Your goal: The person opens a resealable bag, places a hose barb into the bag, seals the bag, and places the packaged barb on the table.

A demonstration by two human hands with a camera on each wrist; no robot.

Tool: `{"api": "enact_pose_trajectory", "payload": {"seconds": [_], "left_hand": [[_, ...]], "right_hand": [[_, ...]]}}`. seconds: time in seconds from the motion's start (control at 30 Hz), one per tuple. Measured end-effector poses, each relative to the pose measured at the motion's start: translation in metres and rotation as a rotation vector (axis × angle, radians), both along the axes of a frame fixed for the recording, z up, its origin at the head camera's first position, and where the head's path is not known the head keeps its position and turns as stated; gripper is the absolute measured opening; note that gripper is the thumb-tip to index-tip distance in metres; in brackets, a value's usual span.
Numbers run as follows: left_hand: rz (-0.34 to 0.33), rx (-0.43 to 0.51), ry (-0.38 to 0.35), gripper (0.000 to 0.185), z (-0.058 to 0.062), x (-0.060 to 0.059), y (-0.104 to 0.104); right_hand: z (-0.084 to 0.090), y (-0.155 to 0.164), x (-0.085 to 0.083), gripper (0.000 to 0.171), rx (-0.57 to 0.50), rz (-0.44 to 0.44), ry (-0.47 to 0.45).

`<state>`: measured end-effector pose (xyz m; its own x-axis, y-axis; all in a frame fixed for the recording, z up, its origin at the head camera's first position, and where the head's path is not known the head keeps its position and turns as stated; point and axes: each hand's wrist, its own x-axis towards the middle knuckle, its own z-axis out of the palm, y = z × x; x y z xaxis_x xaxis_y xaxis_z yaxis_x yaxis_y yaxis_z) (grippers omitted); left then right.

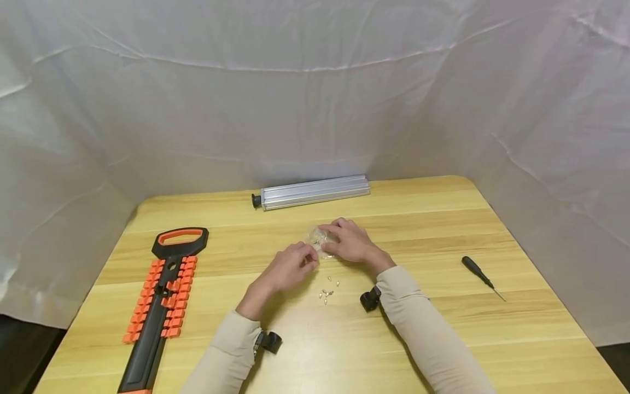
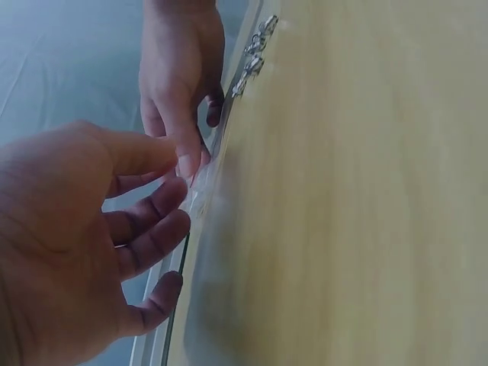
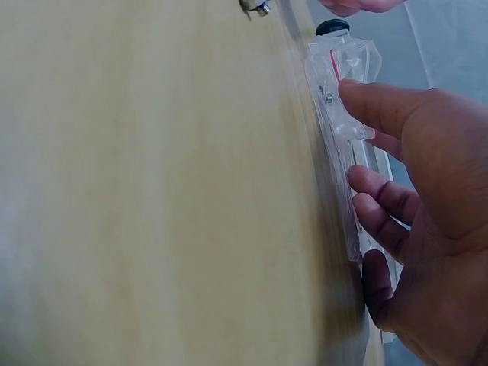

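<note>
A small clear zip bag [image 3: 352,114] with a red line along its seal sits between the hands. My right hand [image 1: 348,241] pinches it between thumb and fingers, and small metal pieces [image 3: 328,97] show through the plastic. Beside the bag's near left edge, my left hand [image 1: 295,262] has its thumb and forefinger close together, the other fingers loosely bent; whether a small piece is between the fingertips I cannot tell. On the table just nearer than the hands lie several small shiny metal pieces [image 1: 325,294], seen also as a cluster of metal pieces [image 2: 255,57] in the left wrist view.
At the table's back lies a silver aluminium profile [image 1: 315,192] with a black knob at its left end. A black-handled screwdriver [image 1: 474,268] lies on the right. A black rack with orange clips [image 1: 169,295] stretches along the left side of the wooden table [image 1: 418,339].
</note>
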<state>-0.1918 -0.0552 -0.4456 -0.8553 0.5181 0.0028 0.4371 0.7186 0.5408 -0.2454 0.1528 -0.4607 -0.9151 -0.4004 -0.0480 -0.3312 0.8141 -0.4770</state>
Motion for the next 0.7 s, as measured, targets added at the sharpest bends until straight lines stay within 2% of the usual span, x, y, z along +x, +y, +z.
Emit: {"api": "enact_pose_trajectory", "payload": {"seconds": [0.27, 0.53, 0.7], "left_hand": [[-0.076, -0.008, -0.049, 0.014, 0.001, 0.008, 0.009], [-0.152, -0.078, -0.013, 0.015, 0.000, 0.009, 0.015], [-0.161, -0.112, -0.006, 0.012, 0.000, 0.008, 0.019]], "right_hand": [[0.001, 0.002, 0.001, 0.055, 0.002, -0.009, -0.004], [-0.001, 0.000, 0.000, 0.055, -0.014, -0.008, -0.009], [-0.001, 0.000, -0.001, 0.055, -0.010, -0.009, -0.003]]}}
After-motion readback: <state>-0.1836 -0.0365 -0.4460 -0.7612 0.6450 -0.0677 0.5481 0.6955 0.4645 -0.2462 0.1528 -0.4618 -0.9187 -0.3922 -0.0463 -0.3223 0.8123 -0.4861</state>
